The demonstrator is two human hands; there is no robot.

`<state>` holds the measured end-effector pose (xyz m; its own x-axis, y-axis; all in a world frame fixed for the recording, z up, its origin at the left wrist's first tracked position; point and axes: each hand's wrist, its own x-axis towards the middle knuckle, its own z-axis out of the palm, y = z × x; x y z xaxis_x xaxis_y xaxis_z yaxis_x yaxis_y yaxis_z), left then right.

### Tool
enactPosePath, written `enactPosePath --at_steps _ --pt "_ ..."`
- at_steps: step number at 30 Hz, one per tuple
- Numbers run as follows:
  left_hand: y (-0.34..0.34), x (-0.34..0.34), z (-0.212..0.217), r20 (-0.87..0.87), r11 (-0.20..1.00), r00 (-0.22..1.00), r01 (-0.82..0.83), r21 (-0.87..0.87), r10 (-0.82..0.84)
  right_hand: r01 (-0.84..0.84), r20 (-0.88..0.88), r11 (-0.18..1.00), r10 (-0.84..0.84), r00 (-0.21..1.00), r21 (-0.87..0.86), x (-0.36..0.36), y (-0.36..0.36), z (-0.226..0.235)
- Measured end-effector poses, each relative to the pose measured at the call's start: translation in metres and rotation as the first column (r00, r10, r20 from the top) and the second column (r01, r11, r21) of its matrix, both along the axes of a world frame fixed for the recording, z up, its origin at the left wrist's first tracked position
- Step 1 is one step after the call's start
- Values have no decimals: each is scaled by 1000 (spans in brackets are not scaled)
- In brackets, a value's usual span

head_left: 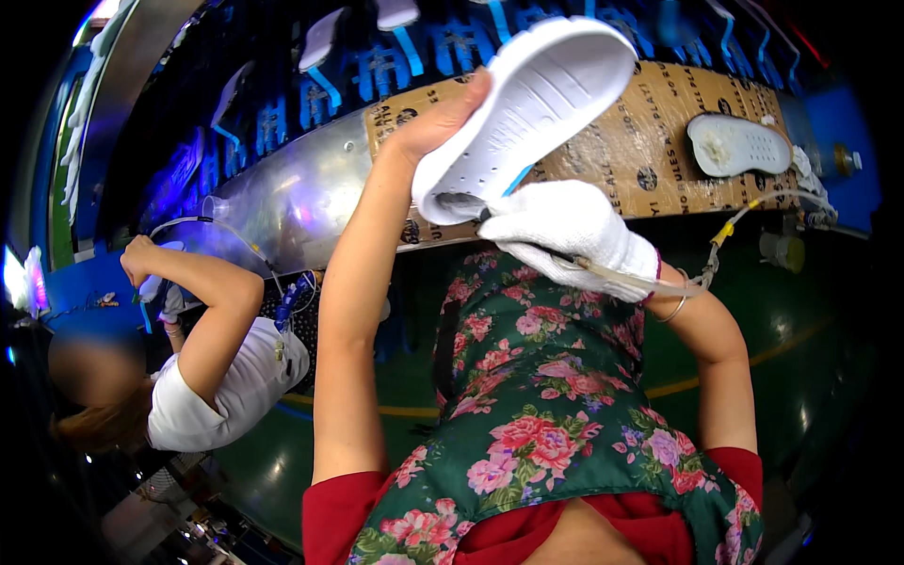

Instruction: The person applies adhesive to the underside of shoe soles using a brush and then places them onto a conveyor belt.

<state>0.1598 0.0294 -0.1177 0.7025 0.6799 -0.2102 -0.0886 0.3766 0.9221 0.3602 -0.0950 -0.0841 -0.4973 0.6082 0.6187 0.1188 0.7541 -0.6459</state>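
Observation:
A white molded shoe sole (pixel 551 104) is held up and tilted over the bench, its hollow side showing ridges and small holes. My bare left hand (pixel 441 127) grips it by its left edge, thumb along the rim. At its lower end is my right hand (pixel 570 231), in a white knit glove, with the fingers closed around a thin translucent hose (pixel 678 285). A small dark tip (pixel 485 215) pokes out by the fingertips, close to the sole's opening. Whether that tip touches the sole, I cannot tell. A blue strip (pixel 518 180) shows behind the sole.
Printed brown cardboard (pixel 659 141) under plastic covers part of the metal bench (pixel 301 193). Another white sole (pixel 739 146) lies at the right. Blue racks (pixel 377 71) bearing soles line the back. On the left, a co-worker in a white shirt (pixel 231 386) raises an arm.

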Motion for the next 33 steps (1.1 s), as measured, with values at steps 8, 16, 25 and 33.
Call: enactPosePath --at_steps 8,16,25,33 --pt "17 -5 -35 793 966 604 150 -210 78 -109 -324 431 -465 824 -896 9 0 10" --pt "-67 -37 -18 701 789 363 -271 -552 614 -164 -418 424 -624 660 -891 -9 16 -19" --pt "-169 -20 -29 682 732 452 88 -676 575 -256 -490 443 -566 663 -859 -23 -3 -17" --pt "-145 18 -30 704 796 433 -54 -603 563 144 -303 848 -334 893 -511 -8 7 60"
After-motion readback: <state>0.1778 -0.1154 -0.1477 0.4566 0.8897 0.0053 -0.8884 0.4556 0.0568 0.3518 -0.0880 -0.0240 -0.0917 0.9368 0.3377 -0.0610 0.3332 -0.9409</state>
